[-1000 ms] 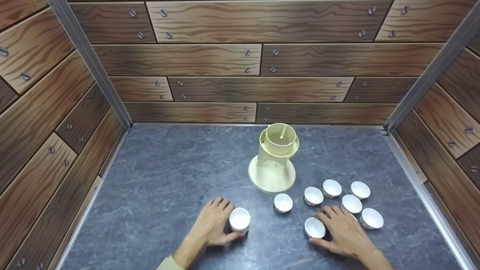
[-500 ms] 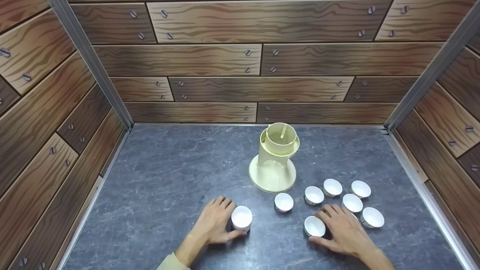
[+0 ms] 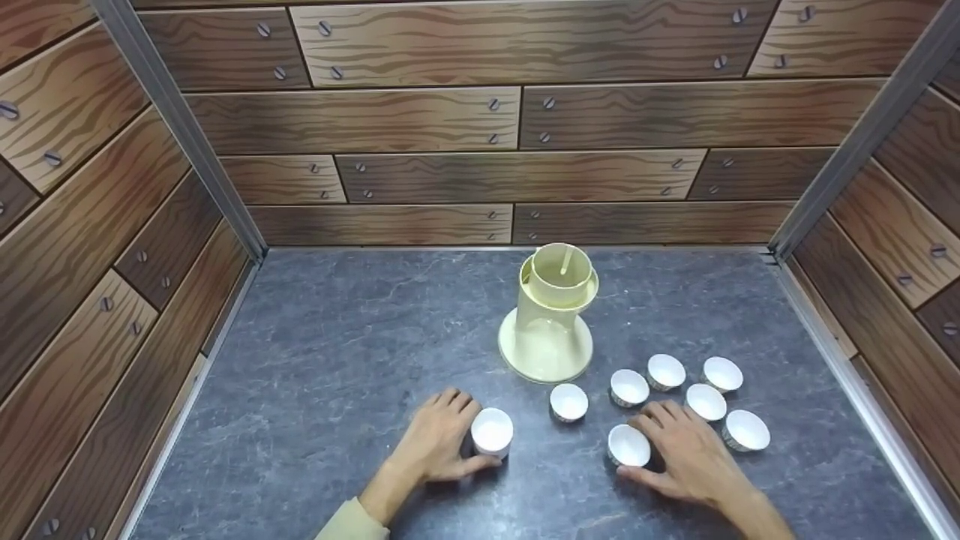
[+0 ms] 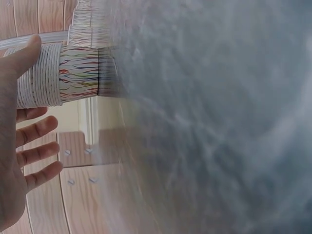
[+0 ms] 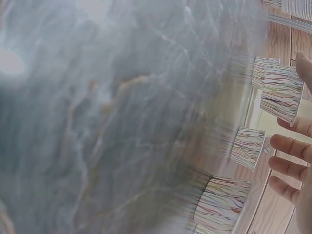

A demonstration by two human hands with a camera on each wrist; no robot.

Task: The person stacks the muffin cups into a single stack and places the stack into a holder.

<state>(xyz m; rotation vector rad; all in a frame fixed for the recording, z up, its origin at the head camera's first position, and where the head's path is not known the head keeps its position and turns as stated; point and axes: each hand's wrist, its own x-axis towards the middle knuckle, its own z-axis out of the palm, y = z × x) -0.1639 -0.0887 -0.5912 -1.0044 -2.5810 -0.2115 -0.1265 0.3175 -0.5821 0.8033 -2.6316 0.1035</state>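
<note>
In the head view my left hand point(image 3: 442, 439) grips a stack of nested white paper cups point(image 3: 493, 430), thumb in front and fingers behind. The left wrist view shows the stack point(image 4: 39, 75) with many close rims and a lowest cup patterned in coloured wavy lines, its base at the tabletop. To the right, my right hand point(image 3: 686, 454) holds a single cup point(image 3: 628, 445) of the same kind between thumb and index finger. In the right wrist view that cup point(image 5: 282, 95) stands upright, while the other fingers extend past it.
Behind the hands stands a pale yellow device point(image 3: 546, 337) with a round base and open top. One cup point(image 3: 569, 403) sits before it. Several cups point(image 3: 705, 403) cluster beyond my right hand on the dark marbled table point(image 3: 360, 322). Wood-patterned walls point(image 3: 420, 176) enclose three sides.
My left hand and the cup stack have slid slightly right, towards the single cup in my right hand. The right hand has hardly moved. The device and other cups stay where they were.
</note>
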